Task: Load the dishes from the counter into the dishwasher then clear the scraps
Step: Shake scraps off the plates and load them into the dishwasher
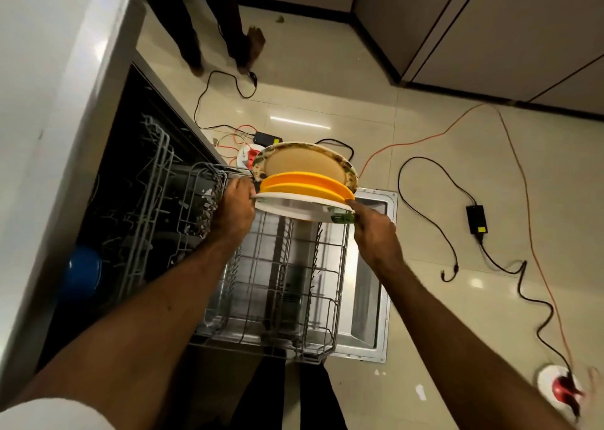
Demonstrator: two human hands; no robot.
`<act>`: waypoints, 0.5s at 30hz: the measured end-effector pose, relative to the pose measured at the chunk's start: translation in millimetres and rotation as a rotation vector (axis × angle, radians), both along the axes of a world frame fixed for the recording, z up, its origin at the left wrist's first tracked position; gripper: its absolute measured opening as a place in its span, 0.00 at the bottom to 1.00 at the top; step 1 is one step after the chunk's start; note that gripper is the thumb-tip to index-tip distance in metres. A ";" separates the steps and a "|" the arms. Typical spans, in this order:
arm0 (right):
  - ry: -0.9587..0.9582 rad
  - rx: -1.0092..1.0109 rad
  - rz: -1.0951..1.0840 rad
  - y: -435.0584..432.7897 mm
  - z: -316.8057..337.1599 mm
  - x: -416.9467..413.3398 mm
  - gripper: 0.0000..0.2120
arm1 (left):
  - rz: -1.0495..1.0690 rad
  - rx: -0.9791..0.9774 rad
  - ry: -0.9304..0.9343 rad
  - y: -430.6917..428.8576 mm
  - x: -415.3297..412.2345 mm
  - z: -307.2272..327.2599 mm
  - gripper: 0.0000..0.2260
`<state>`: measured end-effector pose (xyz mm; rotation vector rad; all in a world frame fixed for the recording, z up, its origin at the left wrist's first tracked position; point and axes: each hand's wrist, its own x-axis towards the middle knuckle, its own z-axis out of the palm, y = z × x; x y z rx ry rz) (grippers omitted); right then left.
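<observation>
At the far end plates (304, 181) block the lower rack (341, 266); nearer slots free

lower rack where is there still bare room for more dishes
Crowded at the far end: floral plate, two orange plates, and the white plate gripped by left hand and right hand. The lower rack is bare from the white plate to its near rim.

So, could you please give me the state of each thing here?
Dishwasher door: open, folded down.
Lower rack: pulled out over the door.
Patterned plate: on edge at the rack's far end.
Orange plates: on edge, just before it.
White plate: tilted, held at both rims.
Left hand: grips the white plate.
Right hand: pinches the white plate.
Blue bowl: inside the machine.
</observation>
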<state>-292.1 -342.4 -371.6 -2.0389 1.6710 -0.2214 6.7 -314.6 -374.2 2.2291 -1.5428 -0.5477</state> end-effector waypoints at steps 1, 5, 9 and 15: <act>0.002 -0.003 -0.007 -2.6 -0.5 3.3 0.20 | 0.026 0.000 0.023 -2.6 2.0 -2.8 0.14; 0.002 -0.018 -0.034 -14.0 2.0 14.4 0.21 | 0.055 -0.008 0.089 -8.8 10.0 -6.5 0.11; -0.014 -0.040 -0.070 -20.3 1.8 17.6 0.20 | 0.043 -0.063 0.117 -8.8 15.5 -7.3 0.12; 0.014 0.004 -0.034 -15.7 -12.4 15.1 0.19 | -0.024 0.017 0.119 -1.1 17.6 -19.0 0.11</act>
